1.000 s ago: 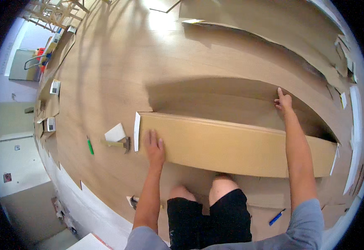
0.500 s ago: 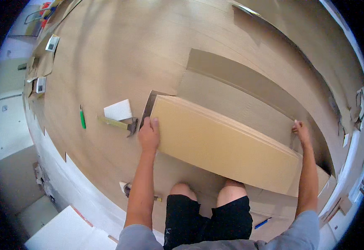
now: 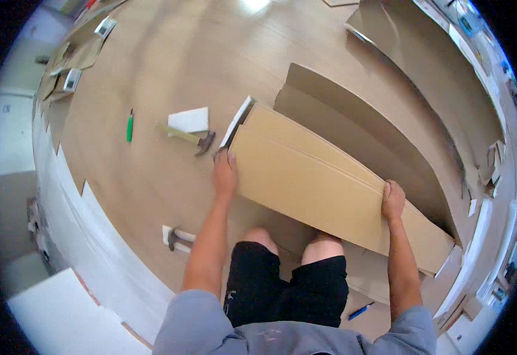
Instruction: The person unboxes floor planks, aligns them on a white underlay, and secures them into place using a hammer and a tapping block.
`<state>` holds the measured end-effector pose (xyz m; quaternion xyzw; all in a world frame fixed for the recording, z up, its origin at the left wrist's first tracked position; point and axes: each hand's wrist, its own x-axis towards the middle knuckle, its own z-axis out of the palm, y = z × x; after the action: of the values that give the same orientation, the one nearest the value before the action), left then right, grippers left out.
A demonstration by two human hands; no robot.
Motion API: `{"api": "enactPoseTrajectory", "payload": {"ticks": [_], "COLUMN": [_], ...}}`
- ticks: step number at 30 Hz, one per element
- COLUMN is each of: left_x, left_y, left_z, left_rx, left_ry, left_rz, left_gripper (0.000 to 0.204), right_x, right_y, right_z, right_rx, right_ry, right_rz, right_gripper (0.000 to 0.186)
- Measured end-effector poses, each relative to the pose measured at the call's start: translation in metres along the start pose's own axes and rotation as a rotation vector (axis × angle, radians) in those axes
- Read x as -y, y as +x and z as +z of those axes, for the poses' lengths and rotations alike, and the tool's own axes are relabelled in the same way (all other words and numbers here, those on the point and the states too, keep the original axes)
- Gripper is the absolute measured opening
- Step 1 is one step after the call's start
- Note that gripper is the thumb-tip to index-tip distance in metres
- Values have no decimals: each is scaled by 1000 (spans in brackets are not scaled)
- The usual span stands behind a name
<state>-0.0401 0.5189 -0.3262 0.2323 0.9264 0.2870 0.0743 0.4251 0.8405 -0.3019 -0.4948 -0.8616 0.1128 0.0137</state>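
A stack of long tan floor planks (image 3: 306,186) lies across in front of my knees, in an opened cardboard carton (image 3: 353,124) whose far flap stands up behind it. The top plank sits offset toward me, baring a strip of the plank below (image 3: 306,139). My left hand (image 3: 225,176) grips the top plank by its left end, fingers curled at the edge. Farther right, my right hand (image 3: 393,201) holds its far edge, with the fingertips hidden behind it.
Left of the carton lie a claw hammer (image 3: 194,139), a white block (image 3: 190,119) and a green-handled cutter (image 3: 130,127). A second hammer (image 3: 174,238) is beside my left forearm; a blue pen-like tool (image 3: 361,311) lies near my right knee. More cardboard (image 3: 430,65) stretches along the right.
My right hand has left the carton's flap and moved left onto the plank's far edge. The top plank has shifted relative to the one beneath. The whole view has also turned slightly.
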Motion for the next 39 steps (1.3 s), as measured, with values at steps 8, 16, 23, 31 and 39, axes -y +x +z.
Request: {"api": "enactPoseTrajectory", "payload": {"ticks": [8, 16, 23, 31, 39], "left_x": [91, 51, 141, 122, 91], "left_y": [-59, -75, -132, -150, -171], "left_z": [-65, -39, -5, -57, -57], "left_rx": [410, 303, 344, 346, 656], "left_ry": [-822, -1099, -1236, -1122, -1281], "left_rz": [-525, -521, -779, -680, -459], "left_gripper": [34, 28, 43, 51, 49], "right_x": [7, -47, -10, 22, 52], "right_y": [-10, -28, -53, -86, -75], "right_z": [11, 27, 20, 13, 1], "right_rx": [53, 16, 119, 70, 185], "right_ry": [-38, -32, 71, 12, 110], "right_rz": [-46, -20, 196, 170, 216], "right_gripper": [42, 46, 57, 73, 76]}}
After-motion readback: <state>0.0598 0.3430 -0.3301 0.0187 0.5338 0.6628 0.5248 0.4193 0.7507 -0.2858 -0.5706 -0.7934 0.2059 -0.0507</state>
